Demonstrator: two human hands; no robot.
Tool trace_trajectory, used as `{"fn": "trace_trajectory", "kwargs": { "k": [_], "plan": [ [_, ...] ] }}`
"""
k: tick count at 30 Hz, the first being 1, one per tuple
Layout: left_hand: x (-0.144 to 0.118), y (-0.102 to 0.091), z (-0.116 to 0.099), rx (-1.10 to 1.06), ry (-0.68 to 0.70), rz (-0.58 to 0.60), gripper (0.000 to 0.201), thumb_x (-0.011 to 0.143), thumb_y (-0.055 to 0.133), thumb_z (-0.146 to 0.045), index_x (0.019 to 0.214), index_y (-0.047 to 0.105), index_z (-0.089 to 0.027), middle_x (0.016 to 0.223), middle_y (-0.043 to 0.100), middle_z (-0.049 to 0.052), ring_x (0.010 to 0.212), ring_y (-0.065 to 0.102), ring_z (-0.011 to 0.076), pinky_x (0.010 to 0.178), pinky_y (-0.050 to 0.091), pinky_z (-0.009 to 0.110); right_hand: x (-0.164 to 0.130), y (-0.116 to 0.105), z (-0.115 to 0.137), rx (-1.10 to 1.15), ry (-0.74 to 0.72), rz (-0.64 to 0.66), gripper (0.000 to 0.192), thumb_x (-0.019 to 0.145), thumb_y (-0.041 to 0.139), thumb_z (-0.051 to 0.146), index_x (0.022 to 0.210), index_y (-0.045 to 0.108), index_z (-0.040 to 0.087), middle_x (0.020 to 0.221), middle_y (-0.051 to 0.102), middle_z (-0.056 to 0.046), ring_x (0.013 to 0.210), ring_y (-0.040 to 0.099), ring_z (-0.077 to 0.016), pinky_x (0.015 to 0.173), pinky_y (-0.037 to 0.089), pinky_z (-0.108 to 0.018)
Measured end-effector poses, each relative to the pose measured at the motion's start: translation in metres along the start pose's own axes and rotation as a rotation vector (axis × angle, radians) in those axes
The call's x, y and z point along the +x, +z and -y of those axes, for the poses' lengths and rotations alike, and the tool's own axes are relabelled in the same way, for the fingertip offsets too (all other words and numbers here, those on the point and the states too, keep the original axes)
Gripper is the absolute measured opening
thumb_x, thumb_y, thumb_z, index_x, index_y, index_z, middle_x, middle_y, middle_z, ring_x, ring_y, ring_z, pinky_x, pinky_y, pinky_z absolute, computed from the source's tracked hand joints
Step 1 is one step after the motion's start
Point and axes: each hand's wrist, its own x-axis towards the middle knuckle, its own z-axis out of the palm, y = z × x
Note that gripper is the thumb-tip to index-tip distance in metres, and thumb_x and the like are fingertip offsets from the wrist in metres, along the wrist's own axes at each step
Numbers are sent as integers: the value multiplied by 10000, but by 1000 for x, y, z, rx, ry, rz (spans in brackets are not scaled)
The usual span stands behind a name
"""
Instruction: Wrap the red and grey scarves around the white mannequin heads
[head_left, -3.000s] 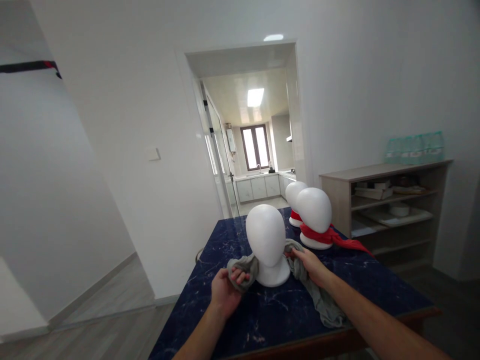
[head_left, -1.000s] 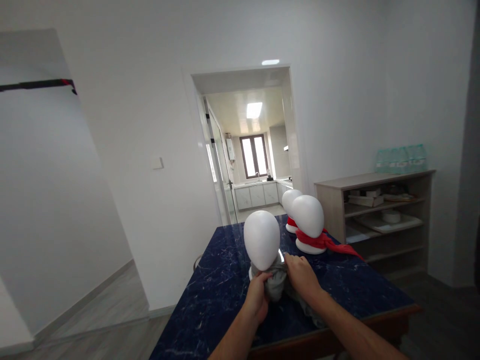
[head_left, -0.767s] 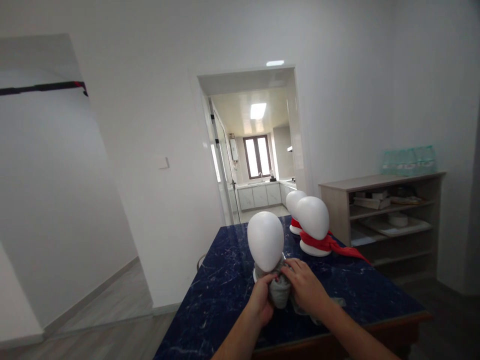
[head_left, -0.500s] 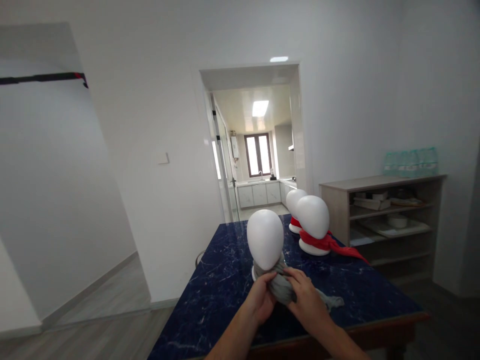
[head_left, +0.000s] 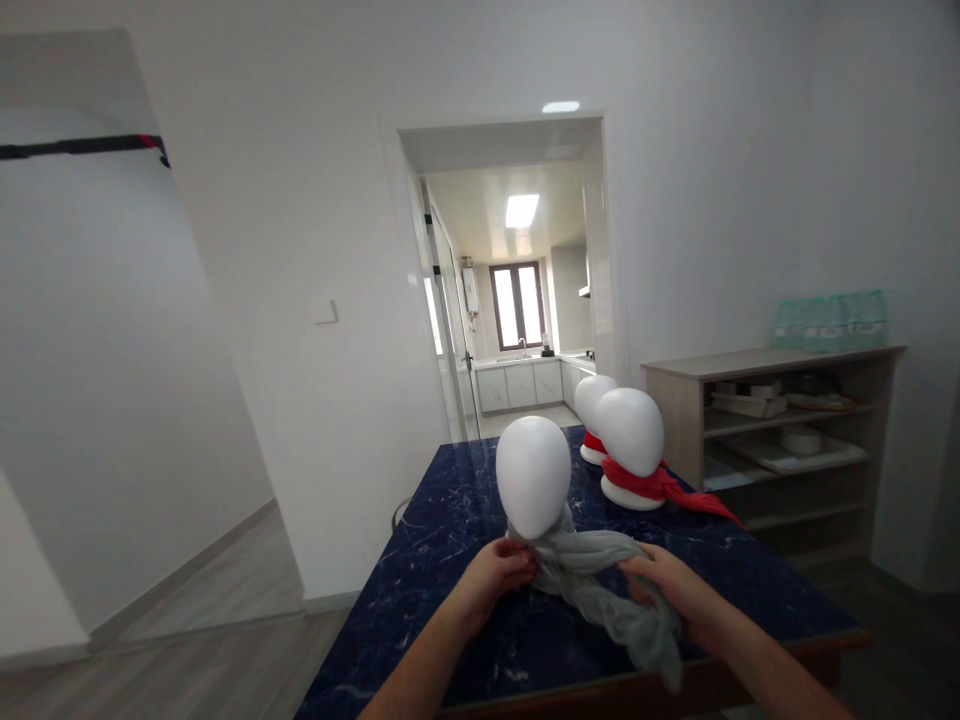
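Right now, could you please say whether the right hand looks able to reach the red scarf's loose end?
Probably yes: the red scarf's loose end lies beyond the right hand, with nothing visible between them. That hand seems to hold the grey scarf, so it may need freeing first.

The near head (head_left: 533, 475) is plain white, and the scarf at its neck (head_left: 592, 600) a soft, unpatterned grey. To the right, the farther two heads (head_left: 631, 430) are white too, with bright red cloth (head_left: 634, 484) below. The tabletop (head_left: 435, 560) is deep navy, veined white like marble, with a reddish-brown near edge (head_left: 810, 655). Far right, pale teal bottles (head_left: 829, 322) top a greyish-beige wood-grain shelf (head_left: 675, 425).
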Motion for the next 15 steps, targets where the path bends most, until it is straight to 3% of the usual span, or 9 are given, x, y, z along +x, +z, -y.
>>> {"fn": "trace_trajectory", "kwargs": {
  "k": [4,6,8,11,13,15],
  "plan": [
    [17,-9,10,206,105,-23,386,645,916,-195,961,698,-151,808,738,38,688,691,193,679,541,315,-14,-25,39,-137,115,120,278,762,803,374,976,736,209,694,583,31,515,384,-81,487,269,-231],
    [25,-15,12,344,213,-73,356,651,908,-217,926,688,-165,816,739,44,740,693,212,728,544,332,-19,-37,60,-273,117,136,276,735,810,330,973,733,214,784,636,11,554,446,-91,501,322,-227],
    [33,-21,12,468,344,-128,404,650,920,-247,976,694,-171,985,766,91,970,716,274,911,549,388,-21,-49,77,-432,93,149,309,722,803,312,1005,734,210,837,668,1,586,496,-103,516,365,-224],
    [43,-27,11,498,442,-76,818,602,973,-296,1327,610,-182,1401,670,152,1359,584,350,1195,409,478,-19,-65,95,-649,95,167,465,729,788,334,1167,718,194,863,690,-6,593,540,-114,520,395,-219],
    [47,-27,12,447,417,29,1086,581,997,-344,1514,458,-197,1548,568,170,1459,503,367,1258,348,498,-16,-76,101,-809,107,170,508,737,779,345,1212,708,181,865,700,-9,616,576,-129,538,412,-220],
    [49,-26,14,445,367,93,1165,626,985,-410,1588,362,-201,1577,541,179,1464,502,371,1255,370,503,-14,-89,105,-972,92,181,396,759,752,352,1108,733,166,814,694,-9,649,609,-149,564,418,-226]
  ]
}}
